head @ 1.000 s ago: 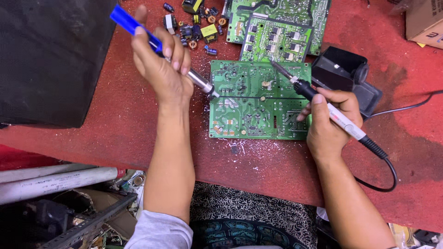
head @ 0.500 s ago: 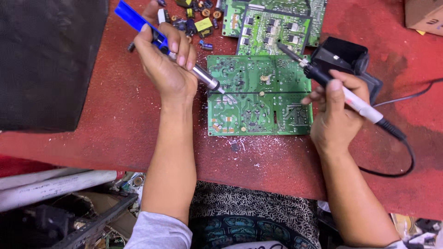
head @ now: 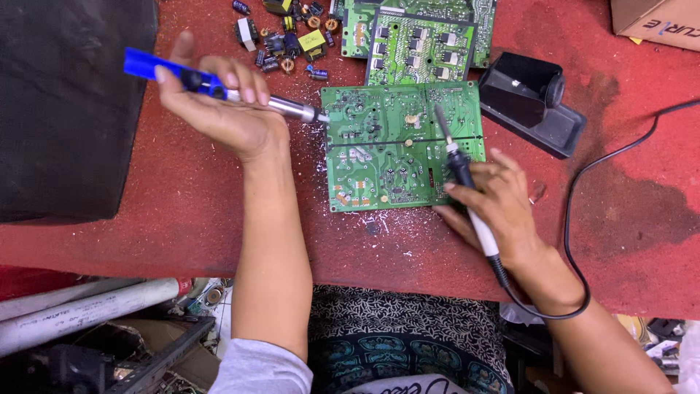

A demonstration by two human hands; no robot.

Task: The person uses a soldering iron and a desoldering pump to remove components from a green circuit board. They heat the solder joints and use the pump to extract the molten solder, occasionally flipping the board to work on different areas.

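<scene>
Red worktop (head: 182, 211) across the whole view, speckled with pale flecks near the middle. Big black box (head: 69, 102) at 9 o'clock, against the left edge. At the centre, green circuit board (head: 379, 157), solder side up, flat on the worktop. More green boards (head: 419, 36) at 12 o'clock, just above it and touching its top edge. Black soldering iron stand (head: 532, 102) at 2 o'clock of the central board, close but apart.

Left hand (head: 219, 109) at 10 o'clock, closed around a blue desoldering pump (head: 219, 86); metal nozzle at the board's upper left corner. Half a second ago nozzle lying further over the board; now drawn back to the edge.

Right hand (head: 503, 208) at 4 o'clock, gripping a soldering iron (head: 463, 182) like a pen. Tip now resting on the board's right half, near the middle; earlier raised up beside the stand, off the board.

Loose small components (head: 281, 40) at 11 o'clock.
</scene>
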